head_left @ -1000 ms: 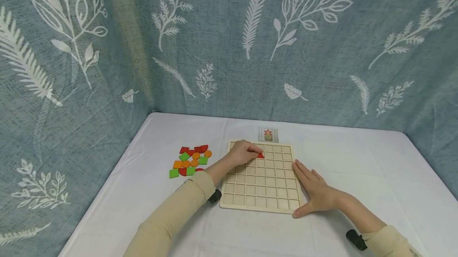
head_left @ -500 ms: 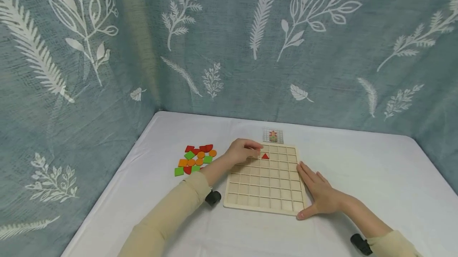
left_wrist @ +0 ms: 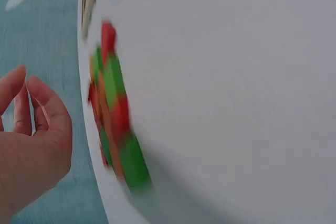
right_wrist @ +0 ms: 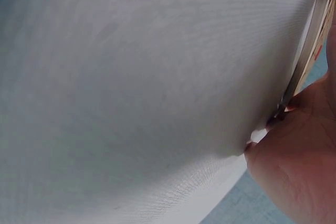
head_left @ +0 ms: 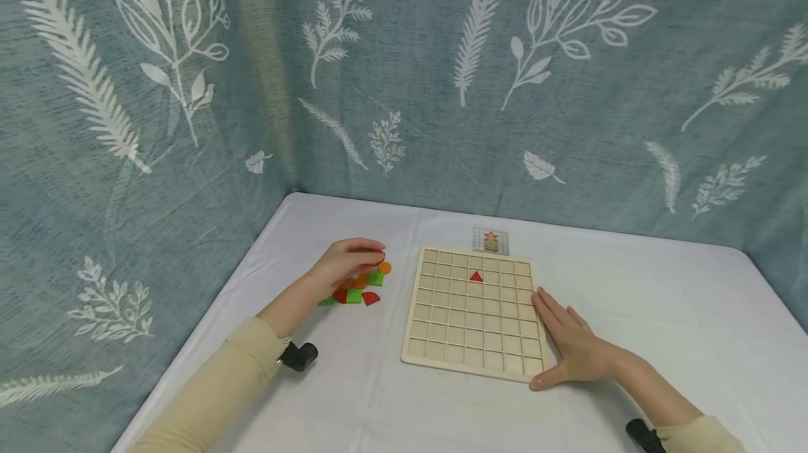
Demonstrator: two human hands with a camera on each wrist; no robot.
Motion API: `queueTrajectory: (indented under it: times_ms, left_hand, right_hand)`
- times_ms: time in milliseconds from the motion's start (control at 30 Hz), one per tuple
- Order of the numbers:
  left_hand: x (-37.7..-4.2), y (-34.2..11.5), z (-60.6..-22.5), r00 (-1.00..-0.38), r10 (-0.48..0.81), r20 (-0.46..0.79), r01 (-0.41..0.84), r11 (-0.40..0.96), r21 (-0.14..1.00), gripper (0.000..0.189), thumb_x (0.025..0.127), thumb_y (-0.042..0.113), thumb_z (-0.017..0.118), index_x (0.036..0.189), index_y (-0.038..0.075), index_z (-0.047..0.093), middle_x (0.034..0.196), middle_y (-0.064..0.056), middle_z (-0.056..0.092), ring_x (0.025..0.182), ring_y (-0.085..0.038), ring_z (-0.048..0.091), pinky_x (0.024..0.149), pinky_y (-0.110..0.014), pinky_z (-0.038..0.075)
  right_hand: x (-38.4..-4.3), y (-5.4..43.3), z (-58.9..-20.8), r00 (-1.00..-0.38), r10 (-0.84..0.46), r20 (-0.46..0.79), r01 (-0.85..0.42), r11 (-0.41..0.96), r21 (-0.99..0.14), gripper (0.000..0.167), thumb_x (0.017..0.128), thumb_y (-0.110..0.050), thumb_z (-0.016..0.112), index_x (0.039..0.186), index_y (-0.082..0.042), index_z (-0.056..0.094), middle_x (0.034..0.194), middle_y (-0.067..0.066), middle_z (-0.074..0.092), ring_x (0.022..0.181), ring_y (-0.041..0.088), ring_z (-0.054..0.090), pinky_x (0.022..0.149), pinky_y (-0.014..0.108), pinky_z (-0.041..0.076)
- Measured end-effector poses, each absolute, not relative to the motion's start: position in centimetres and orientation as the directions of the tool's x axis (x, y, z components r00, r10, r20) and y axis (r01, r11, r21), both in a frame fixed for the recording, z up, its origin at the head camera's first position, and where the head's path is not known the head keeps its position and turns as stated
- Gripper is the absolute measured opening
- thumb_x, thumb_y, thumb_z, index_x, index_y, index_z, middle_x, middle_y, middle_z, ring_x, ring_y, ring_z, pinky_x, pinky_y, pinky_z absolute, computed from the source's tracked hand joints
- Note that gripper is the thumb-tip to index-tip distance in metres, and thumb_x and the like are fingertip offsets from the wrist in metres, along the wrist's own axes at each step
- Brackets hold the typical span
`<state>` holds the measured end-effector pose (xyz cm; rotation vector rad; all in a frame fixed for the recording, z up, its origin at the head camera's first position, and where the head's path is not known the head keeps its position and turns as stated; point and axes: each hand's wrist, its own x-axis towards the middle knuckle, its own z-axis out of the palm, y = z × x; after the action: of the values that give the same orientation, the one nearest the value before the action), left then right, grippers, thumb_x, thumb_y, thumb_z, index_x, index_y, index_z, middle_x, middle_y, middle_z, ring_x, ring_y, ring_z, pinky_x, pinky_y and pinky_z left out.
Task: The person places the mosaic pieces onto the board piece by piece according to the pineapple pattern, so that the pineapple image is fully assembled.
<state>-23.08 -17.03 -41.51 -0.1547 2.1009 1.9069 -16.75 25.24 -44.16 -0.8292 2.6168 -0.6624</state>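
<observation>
My left hand (head_left: 348, 262) hovers over the loose pieces at the left, its fingers loosely bent and partly hiding them. In the left wrist view nothing shows between thumb and fingers of the left hand (left_wrist: 39, 124). Beneath it lie flat green squares (head_left: 355, 296), an orange disc (head_left: 384, 268) and a red rounded piece (head_left: 371, 298). A red triangle (head_left: 476, 276) sits in one cell near the top of the wooden grid board (head_left: 467, 320). Against that board's right edge rests my right hand (head_left: 577, 348), fingers straight and thumb spread at the lower corner.
Behind the board lies a small gridded card (head_left: 490, 240) with a coloured picture. Everything stands on a white-covered table (head_left: 650, 299). A blue-green curtain (head_left: 404, 74) with white leaf patterns hangs behind and at the left.
My left hand has left the red triangle in the board and moved left to the loose pieces. The right hand stays at the board's edge. The head view has shifted slightly.
</observation>
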Motion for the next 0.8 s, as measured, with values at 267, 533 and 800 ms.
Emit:
queueTrajectory:
  times_ms: [267, 533, 800]
  left_hand:
    - [-21.3, -22.9, -42.4, -0.940, 0.120, -0.319, -0.300, 0.154, 0.941, 0.045, 0.096, 0.017, 0.062, 0.132, -0.007, 0.054, 0.125, -0.010, 0.061, 0.097, -0.012, 0.062, 0.085, -0.023, 0.049]
    - [-20.3, -25.5, -43.1, -0.955, 0.079, -0.285, -0.254, 0.278, 0.926, 0.042, 0.095, 0.011, 0.062, 0.132, -0.009, 0.054, 0.124, -0.016, 0.061, 0.099, -0.010, 0.059, 0.088, -0.023, 0.050]
    - [-19.7, -26.0, -43.5, -0.968, 0.097, -0.230, -0.162, 0.455, 0.875, 0.038, 0.090, 0.012, 0.068, 0.123, -0.006, 0.063, 0.116, -0.017, 0.064, 0.100, -0.022, 0.058, 0.082, -0.024, 0.050]
  right_hand:
    - [-16.7, 25.5, -44.2, -0.782, -0.606, -0.146, -0.460, 0.718, -0.522, 0.138, 0.063, -0.057, 0.085, 0.152, 0.007, 0.000, 0.158, 0.029, -0.005, 0.143, 0.048, 0.002, 0.109, 0.066, 0.002]
    - [-16.7, 25.4, -44.2, -0.781, -0.607, -0.145, -0.458, 0.715, -0.529, 0.138, 0.063, -0.056, 0.085, 0.152, 0.006, 0.000, 0.158, 0.028, -0.006, 0.143, 0.048, 0.001, 0.109, 0.066, 0.002]
    - [-16.7, 25.3, -44.1, -0.780, -0.609, -0.147, -0.453, 0.710, -0.539, 0.138, 0.064, -0.055, 0.086, 0.153, 0.005, -0.001, 0.158, 0.028, -0.006, 0.143, 0.048, 0.001, 0.108, 0.066, 0.001]
